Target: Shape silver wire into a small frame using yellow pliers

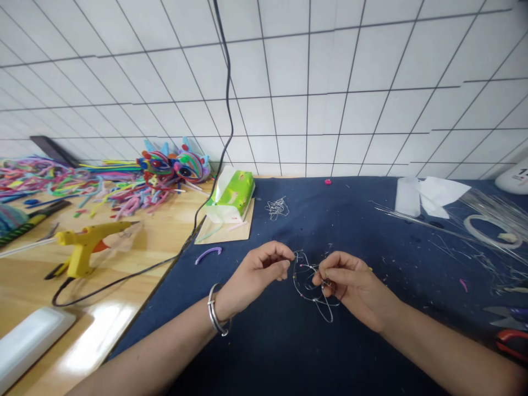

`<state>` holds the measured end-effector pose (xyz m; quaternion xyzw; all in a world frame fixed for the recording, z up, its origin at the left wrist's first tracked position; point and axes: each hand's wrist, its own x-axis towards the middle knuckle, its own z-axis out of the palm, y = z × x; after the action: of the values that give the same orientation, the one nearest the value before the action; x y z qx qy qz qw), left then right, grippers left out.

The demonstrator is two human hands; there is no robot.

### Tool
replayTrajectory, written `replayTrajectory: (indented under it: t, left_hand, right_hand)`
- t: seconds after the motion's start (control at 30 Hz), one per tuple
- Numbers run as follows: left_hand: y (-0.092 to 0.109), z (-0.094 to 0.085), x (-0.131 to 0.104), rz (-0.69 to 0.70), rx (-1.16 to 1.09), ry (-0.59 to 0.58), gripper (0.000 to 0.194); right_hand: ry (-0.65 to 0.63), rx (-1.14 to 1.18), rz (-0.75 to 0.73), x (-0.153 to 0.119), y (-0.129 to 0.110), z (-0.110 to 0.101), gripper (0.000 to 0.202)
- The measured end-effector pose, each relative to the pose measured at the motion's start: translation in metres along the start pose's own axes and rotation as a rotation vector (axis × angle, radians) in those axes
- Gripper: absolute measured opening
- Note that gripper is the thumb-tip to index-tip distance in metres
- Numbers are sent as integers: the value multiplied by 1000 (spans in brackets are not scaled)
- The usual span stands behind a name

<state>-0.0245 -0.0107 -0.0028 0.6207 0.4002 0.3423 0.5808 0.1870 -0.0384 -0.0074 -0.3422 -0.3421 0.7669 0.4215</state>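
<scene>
A thin silvery wire piece (302, 296), bent into loops and dotted with small pink and yellowish beads, hangs between my two hands above the dark blue cloth. My right hand (348, 276) pinches its right side between thumb and fingers; part of the wire is hidden behind those fingertips. On the other side, my left hand (266, 268) has its fingers curled together, their tips at the upper left of the wire loop. A silver bangle (213, 311) circles the left wrist.
Beyond the hands lie a tangle of wire (277, 208) and a green tissue pack (237, 192). A yellow glue gun (84, 247) and colourful pipe cleaners (119, 190) occupy the left. At right are loose wires (490, 214), white paper (439, 192) and red-handled pliers (511, 344).
</scene>
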Motion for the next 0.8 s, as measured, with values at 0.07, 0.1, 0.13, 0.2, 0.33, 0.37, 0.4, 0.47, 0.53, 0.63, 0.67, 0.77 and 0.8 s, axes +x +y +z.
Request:
replayTrajectory:
  t: [0.07,0.1,0.13,0.2,0.33,0.37,0.4,0.47,0.53,0.63,0.67,0.77,0.8]
  left_hand:
    - [-1,0,0,3,-21,26,11]
    - [-2,0,1,-2,-23,39,11]
    - [-2,0,1,-12,-20,49,11]
    - [-4,-1,2,-45,-11,58,12]
    - [-6,0,4,-110,-30,21,14]
    - [-7,0,3,-115,-48,9,16]
    - [-7,1,3,-116,-75,-8,18]
    - [-6,1,3,-120,-146,-55,22]
    - [-5,1,3,-135,-217,-114,25]
    - [-2,0,3,-151,-289,-157,22]
    - [-2,-1,3,-151,-309,-158,20]
    - [0,-1,2,-145,-359,-152,14]
    - [1,-1,2,-145,-375,-151,12]
  right_hand:
    - [2,7,-6,0,-1,0,3]
    - [-1,9,-11,1,-2,0,3]
    - [-7,11,-16,1,-2,-1,2]
    - [-24,12,-24,1,-2,-2,2]
    - [-60,26,-30,1,-1,-4,3]
    - [-67,29,-29,1,-1,-4,3]
    - [-71,32,-28,1,-2,-4,4]
    - [-78,33,-21,1,-2,-4,4]
    - [-80,33,-18,1,-2,-5,4]
    - [-73,25,-12,3,-1,-7,4]
    - [-66,23,-13,3,0,-7,3]
    - [-55,17,-13,3,0,-8,3]
    - [-53,15,-12,3,1,-8,3]
